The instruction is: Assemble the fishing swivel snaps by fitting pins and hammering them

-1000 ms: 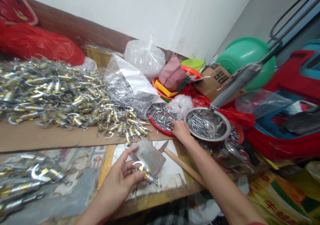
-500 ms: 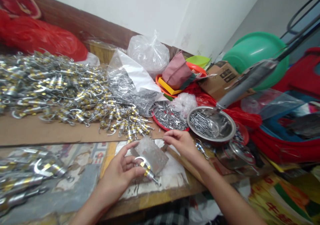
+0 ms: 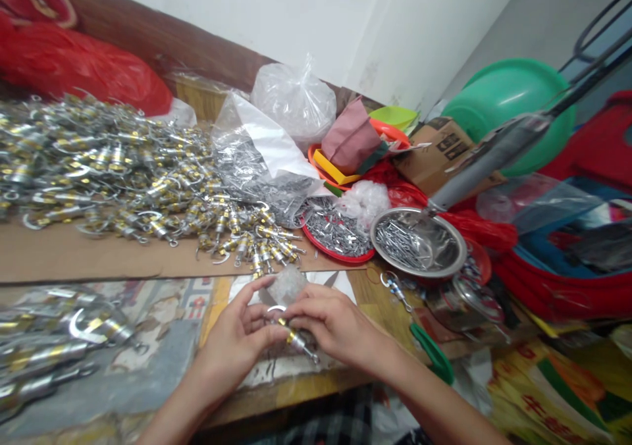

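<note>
My left hand (image 3: 237,333) pinches a small metal hook fitting (image 3: 299,343) that has a silver body, yellow bands, a pale curved hook and a ring at its lower end. The fingers of my right hand (image 3: 328,316) are closed on the same fitting near its hook. Whether they also hold a smaller part is hidden. Behind and beneath the fingers stands a grey stone-like block (image 3: 289,286), mostly covered by my hands. It rests on a white sheet (image 3: 340,290) on the wooden bench.
Many similar fittings (image 3: 113,162) are heaped on cardboard (image 3: 74,254) at left, with more lying nearer. Small metal parts fill a red tray (image 3: 336,231) and a steel bowl (image 3: 419,244). A green handle (image 3: 432,353) lies by my right forearm. A grey pole (image 3: 488,162) slants above the bowl.
My right hand has come left and down from beside the block to the hook fitting, its fingers now closed on it. The left hand has stayed in place. The green handle has come into sight.
</note>
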